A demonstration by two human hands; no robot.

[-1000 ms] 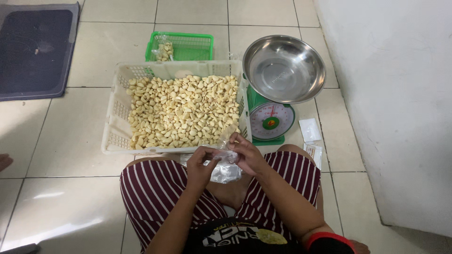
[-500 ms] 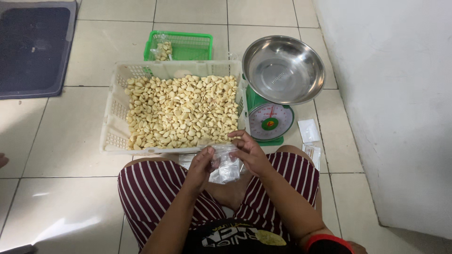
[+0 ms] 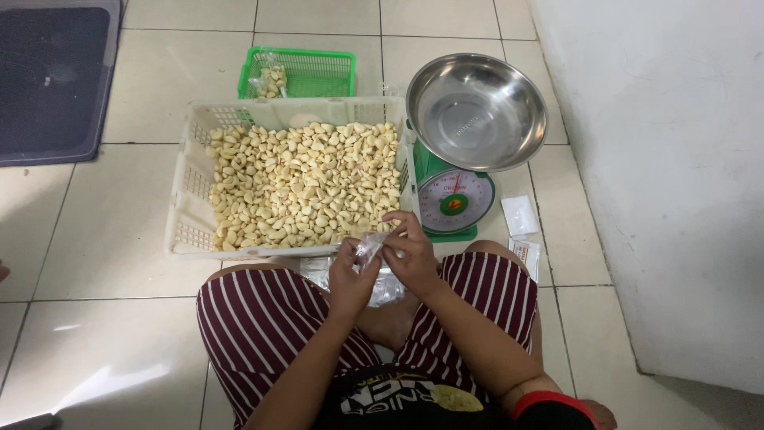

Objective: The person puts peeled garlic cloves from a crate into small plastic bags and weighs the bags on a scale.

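Bare tiled floor [image 3: 103, 231] at frame left lets my hands pass; ahead, the white plastic crate of garlic [image 3: 298, 187] and green dial scale [image 3: 458, 191] block.

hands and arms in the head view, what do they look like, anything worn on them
Both the left hand and the right hand are bare: no gloves, and no rings or watch that can be made out. The forearms are uncovered too. The only sleeve showing is a short dark one with a red cuff on the right upper arm.

Scale [image 3: 454, 199] right of garlic crate [image 3: 185, 191]
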